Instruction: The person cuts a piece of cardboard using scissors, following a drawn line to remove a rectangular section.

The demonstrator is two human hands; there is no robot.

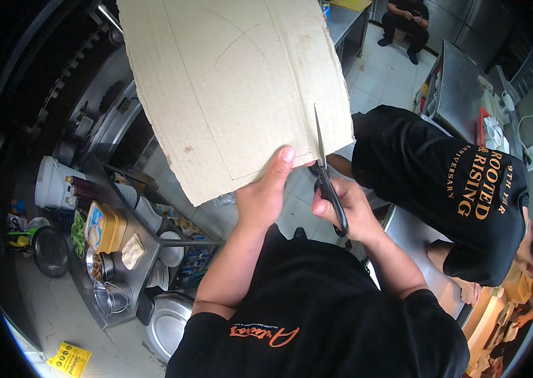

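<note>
A large sheet of cardboard [243, 94] is held up before me, with drawn lines marking a rectangle and a cross-like mark near its top. My left hand [266, 189] grips its lower edge, thumb on the near face and the other fingers mostly hidden behind. In my right hand [349, 208] is a pair of black-handled scissors [325, 182]. One pointed blade lies over the face of the cardboard, just right of the long drawn line; the other blade is hidden behind the sheet.
To the left, a steel table [146, 274] carries a yellow tub [106, 227], a white bucket [56, 182] and metal bowls. A co-worker in a black shirt [436, 175] leans over a steel counter [408, 231] close on my right. Another person [408, 19] sits at the far back.
</note>
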